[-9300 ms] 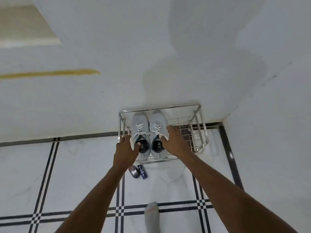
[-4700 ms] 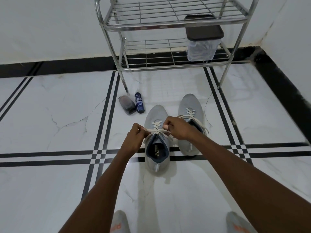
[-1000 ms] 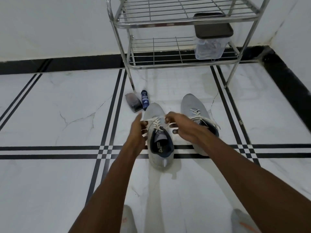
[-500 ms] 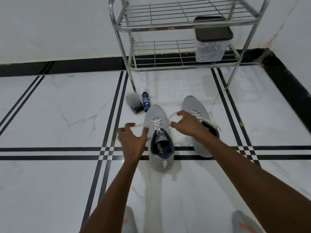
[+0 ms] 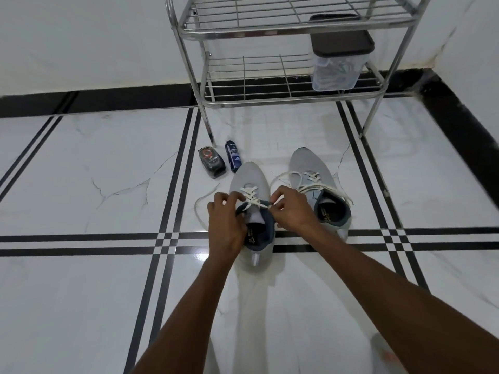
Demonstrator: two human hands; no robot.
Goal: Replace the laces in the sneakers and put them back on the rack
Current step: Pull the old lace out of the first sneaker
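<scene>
Two grey sneakers stand side by side on the white floor, toes toward the rack. The left sneaker (image 5: 251, 179) has a white lace (image 5: 252, 197) crossed over its tongue. My left hand (image 5: 225, 220) pinches the lace at the shoe's left eyelets. My right hand (image 5: 290, 209) pinches it at the right eyelets. One loose lace end curls on the floor to the left, the other loops up to the right. The right sneaker (image 5: 306, 163) lies untied, its lace ends spread out. The metal rack (image 5: 286, 95) stands behind, both wire shelves without shoes.
A clear plastic box with a dark lid (image 5: 339, 66) sits on the rack's lower shelf. A dark polish container (image 5: 212, 161) and a blue tube (image 5: 232, 159) lie beside the rack's front left leg. My socked feet show at the bottom edge.
Half a second ago my left hand was spread out to the left, drawing the lace end away. Both hands have come back together at the left sneaker's top eyelets, pinching the lace.
</scene>
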